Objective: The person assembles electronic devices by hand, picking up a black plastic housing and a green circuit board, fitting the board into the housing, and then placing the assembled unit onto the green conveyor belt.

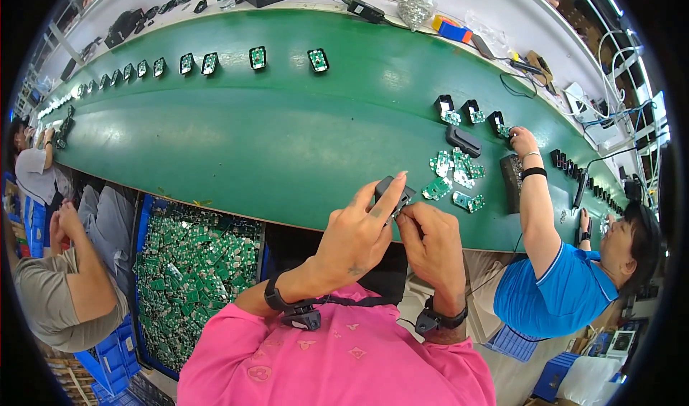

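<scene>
My left hand (350,244) is closed around a small black plastic housing (405,193), held above the table's near edge with the index finger stretched along it. At the housing's near end, my right hand (436,242) has thumb and fingers pinched together. Whatever sits between those right fingertips is too small and hidden to make out. Just beyond my hands lie several loose green circuit boards (459,168) in a scattered group. A dark closed case (463,141) rests beside them.
On the green table (287,140), housings with boards inside (258,58) form a row along the far left. A blue-rimmed bin of circuit boards (197,262) stands below left. A co-worker's hand (523,142) touches an open housing (498,124) at right. Another person (64,284) sits at left.
</scene>
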